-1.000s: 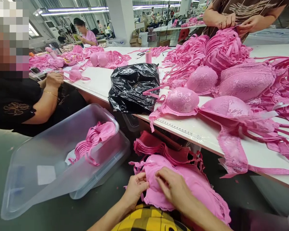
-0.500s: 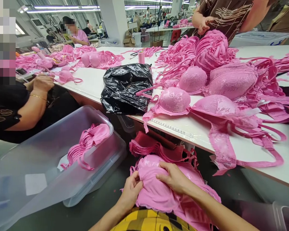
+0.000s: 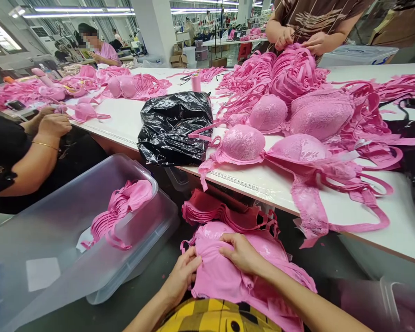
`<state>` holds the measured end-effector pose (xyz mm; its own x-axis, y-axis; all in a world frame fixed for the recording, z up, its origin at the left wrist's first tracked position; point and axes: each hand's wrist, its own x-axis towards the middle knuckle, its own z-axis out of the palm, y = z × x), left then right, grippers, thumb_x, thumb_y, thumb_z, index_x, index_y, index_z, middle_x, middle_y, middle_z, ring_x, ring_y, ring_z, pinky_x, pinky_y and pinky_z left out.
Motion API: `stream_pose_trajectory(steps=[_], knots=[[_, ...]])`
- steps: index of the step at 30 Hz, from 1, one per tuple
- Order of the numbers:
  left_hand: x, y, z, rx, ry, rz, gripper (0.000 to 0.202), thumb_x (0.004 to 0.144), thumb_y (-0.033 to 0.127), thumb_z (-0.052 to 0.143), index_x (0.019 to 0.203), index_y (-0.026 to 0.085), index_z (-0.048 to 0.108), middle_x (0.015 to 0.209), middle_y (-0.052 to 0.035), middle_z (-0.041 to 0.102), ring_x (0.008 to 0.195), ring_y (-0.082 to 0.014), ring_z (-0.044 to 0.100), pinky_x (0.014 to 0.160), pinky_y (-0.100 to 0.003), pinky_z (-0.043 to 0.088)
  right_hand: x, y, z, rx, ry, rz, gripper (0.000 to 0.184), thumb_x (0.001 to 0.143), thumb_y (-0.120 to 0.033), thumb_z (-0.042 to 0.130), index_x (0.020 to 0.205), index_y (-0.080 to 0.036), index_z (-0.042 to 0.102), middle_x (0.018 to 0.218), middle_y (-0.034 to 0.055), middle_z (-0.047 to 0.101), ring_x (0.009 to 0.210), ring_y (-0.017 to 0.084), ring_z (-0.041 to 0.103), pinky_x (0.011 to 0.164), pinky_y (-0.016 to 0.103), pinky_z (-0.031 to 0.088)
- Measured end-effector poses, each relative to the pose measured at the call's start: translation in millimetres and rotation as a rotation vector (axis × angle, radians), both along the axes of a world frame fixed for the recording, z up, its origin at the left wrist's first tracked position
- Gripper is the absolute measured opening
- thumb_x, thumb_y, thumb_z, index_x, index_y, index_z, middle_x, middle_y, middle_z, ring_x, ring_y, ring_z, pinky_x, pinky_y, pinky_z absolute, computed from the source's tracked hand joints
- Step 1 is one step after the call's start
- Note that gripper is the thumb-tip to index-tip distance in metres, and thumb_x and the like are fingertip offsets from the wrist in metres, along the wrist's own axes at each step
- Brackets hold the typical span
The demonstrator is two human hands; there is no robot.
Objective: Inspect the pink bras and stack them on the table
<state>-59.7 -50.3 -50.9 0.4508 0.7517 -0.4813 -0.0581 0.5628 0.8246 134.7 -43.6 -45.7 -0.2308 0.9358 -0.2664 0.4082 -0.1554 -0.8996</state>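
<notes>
A pink bra point(image 3: 216, 274) lies across my lap, its smooth inner lining facing up and a lace edge showing at the far side. My left hand point(image 3: 182, 274) pinches the bra's left edge between thumb and fingers. On top of the cup, my right hand point(image 3: 240, 254) grips a fold of the lining, its thumb and fingers bent together. More pink bras lie beneath and to the right, partly covered by my right forearm. Just beyond, a nested stack of darker pink bras point(image 3: 221, 210) sits under the table's edge.
A white table point(image 3: 119, 113) carries finished-looking lace bras point(image 3: 244, 144), a strap heap and a black plastic bag point(image 3: 174, 129). At left stands a clear bin point(image 3: 65, 216) holding several pink bras point(image 3: 121, 212). Co-workers' hands are at the table's left and far side.
The view has turned slightly, shifting everything left. My hands keep their hold on the bra with little movement. Across the table, a co-worker's hands have come down onto the bra pile.
</notes>
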Motion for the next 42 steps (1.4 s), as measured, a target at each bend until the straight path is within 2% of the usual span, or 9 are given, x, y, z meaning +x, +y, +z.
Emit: stream_pose_trajectory(steps=[5, 8, 12, 20, 26, 31, 34, 37, 42], knots=[[-2, 3, -6.4, 0.290, 0.263, 0.069, 0.032, 0.070, 0.042, 0.068, 0.083, 0.012, 0.064, 0.077, -0.0049, 0.065, 0.074, -0.0187, 0.058, 0.069, -0.027, 0.045, 2, 3, 2.9, 0.000, 0.003, 0.018, 0.014, 0.076, -0.017, 0.046, 0.072, -0.015, 0.060, 0.073, 0.0020, 0.062, 0.073, 0.017, 0.055, 0.069, 0.027, 0.040], [-6, 3, -4.2, 0.296, 0.284, 0.077, 0.031, 0.072, 0.042, 0.065, 0.082, 0.013, 0.066, 0.078, -0.0051, 0.067, 0.074, -0.0190, 0.058, 0.072, -0.028, 0.045, 11, 1, 11.1, -0.022, 0.001, 0.079, 0.019, 0.072, -0.020, 0.056, 0.089, -0.015, 0.063, 0.087, 0.0034, 0.066, 0.080, 0.019, 0.058, 0.073, 0.028, 0.042], [-9, 1, -0.2, 0.211, 0.209, 0.016, 0.037, 0.070, 0.041, 0.068, 0.095, 0.014, 0.067, 0.088, -0.0073, 0.069, 0.084, -0.0222, 0.060, 0.081, -0.031, 0.045, 21, -1, 17.3, -0.049, -0.057, 0.140, 0.057, 0.056, -0.012, 0.069, 0.111, -0.018, 0.060, 0.106, 0.0059, 0.065, 0.094, 0.024, 0.058, 0.081, 0.031, 0.043], [-14, 2, 3.3, 0.044, 0.124, -0.071, 0.039, 0.071, 0.038, 0.067, 0.103, 0.015, 0.068, 0.088, -0.0067, 0.070, 0.078, -0.0218, 0.062, 0.075, -0.031, 0.048, 22, 2, 12.4, 0.016, -0.007, 0.157, 0.048, 0.060, -0.006, 0.061, 0.107, -0.016, 0.064, 0.109, 0.0067, 0.066, 0.099, 0.023, 0.060, 0.089, 0.032, 0.043], [-11, 2, -1.7, 0.255, 0.501, -0.039, 0.048, 0.068, 0.057, 0.061, 0.077, 0.011, 0.072, 0.071, -0.0054, 0.069, 0.073, -0.0246, 0.060, 0.067, -0.030, 0.049, 21, 1, 15.6, 0.031, -0.040, 0.113, 0.056, 0.061, -0.011, 0.066, 0.116, -0.017, 0.059, 0.117, 0.0095, 0.063, 0.104, 0.025, 0.058, 0.091, 0.034, 0.043], [-25, 13, -13.6, 0.316, 0.538, -0.096, 0.052, 0.064, 0.058, 0.062, 0.092, 0.015, 0.071, 0.094, -0.0063, 0.072, 0.093, -0.0279, 0.062, 0.086, -0.033, 0.049, 66, -13, 31.4, 0.071, -0.040, -0.057, 0.057, 0.064, -0.010, 0.064, 0.119, -0.017, 0.055, 0.099, 0.0047, 0.068, 0.082, 0.017, 0.063, 0.073, 0.026, 0.047], [-42, 25, -7.1, 0.471, 0.736, -0.150, 0.049, 0.065, 0.055, 0.062, 0.096, 0.017, 0.069, 0.095, -0.0068, 0.072, 0.091, -0.0284, 0.065, 0.079, -0.032, 0.053, 104, -47, 46.2, 0.142, -0.044, -0.264, 0.027, 0.075, -0.015, 0.055, 0.101, -0.017, 0.062, 0.086, 0.0024, 0.067, 0.078, 0.015, 0.061, 0.069, 0.024, 0.045], [-35, 30, 11.9, 0.862, 0.874, -0.128, 0.036, 0.075, 0.043, 0.059, 0.105, 0.024, 0.066, 0.101, -0.0047, 0.070, 0.089, -0.0250, 0.065, 0.079, -0.030, 0.053, 122, -90, 43.0, 0.089, -0.212, -0.398, 0.014, 0.078, -0.028, 0.056, 0.085, -0.018, 0.063, 0.079, 0.0022, 0.065, 0.073, 0.017, 0.058, 0.067, 0.027, 0.044], [59, 24, 28.3, 1.383, 0.608, -0.667, 0.037, 0.082, 0.025, 0.054, 0.119, 0.027, 0.060, 0.121, -0.0082, 0.061, 0.111, -0.0257, 0.056, 0.096, -0.037, 0.046, 104, -140, -1.1, -0.036, -0.441, -0.431, 0.050, 0.069, -0.021, 0.060, 0.118, -0.019, 0.054, 0.119, 0.0104, 0.058, 0.107, 0.026, 0.052, 0.090, 0.037, 0.040]])
